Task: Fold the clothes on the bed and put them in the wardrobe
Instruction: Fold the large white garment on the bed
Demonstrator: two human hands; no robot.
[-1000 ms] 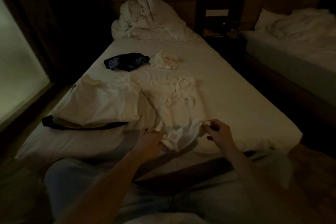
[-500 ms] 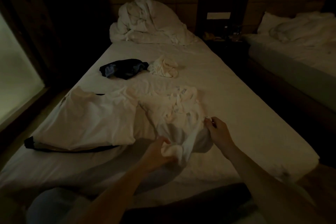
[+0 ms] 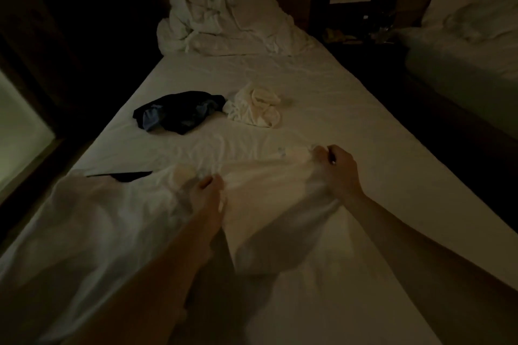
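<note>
Head view: in the lower middle of the frame a pale garment (image 3: 269,193) is drawn out across the bed (image 3: 350,126) between both hands. The left hand (image 3: 208,190) pinches its edge at frame centre-low, the right hand (image 3: 337,171) clutches a bunched edge further right and slightly higher, so each grip is closed on cloth. The garment's long axis runs left to right between the two grips, and its body hangs down towards the bottom of the frame. Any fold probably turns on that line. Another white garment (image 3: 92,232) lies lower left, just beside the left hand. A dark garment (image 3: 179,112) and a crumpled cream garment (image 3: 256,109) wait at mid-frame, well apart from both hands, the cream one nearer the right hand's side.
</note>
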